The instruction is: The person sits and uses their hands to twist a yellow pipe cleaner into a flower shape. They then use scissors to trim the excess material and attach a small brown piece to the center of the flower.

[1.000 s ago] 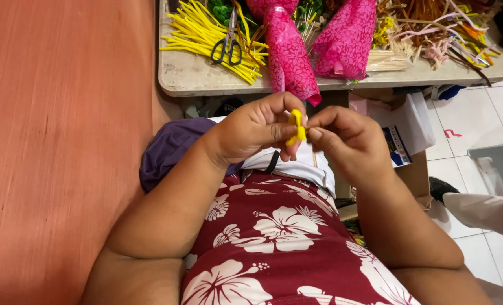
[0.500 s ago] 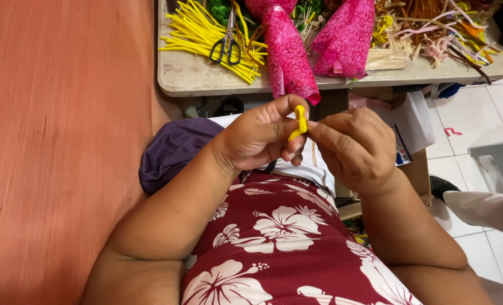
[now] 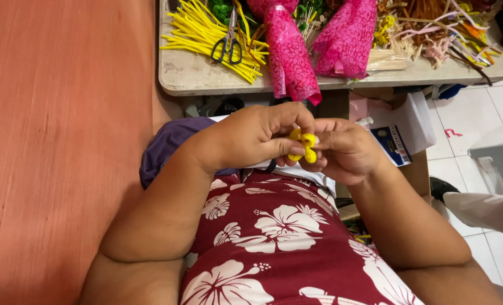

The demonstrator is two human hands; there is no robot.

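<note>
The left hand [image 3: 251, 138] and right hand [image 3: 347, 149] meet above the lap, fingertips pinching a small yellow looped strip [image 3: 303, 144] between them. At 12 o'clock, a table [image 3: 206, 76] carries yellow strips [image 3: 198, 34], scissors [image 3: 229, 42] and two pink wrapped bundles [image 3: 291, 56]. At 9 o'clock hangs an orange fabric surface [image 3: 59, 141].

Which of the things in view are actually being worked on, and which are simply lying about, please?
In hand:
- yellow piece, pinched between left hand and right hand

Lying about:
- scissors on the yellow strips
- two pink wrapped bundles
- mixed coloured strips
- table
</note>
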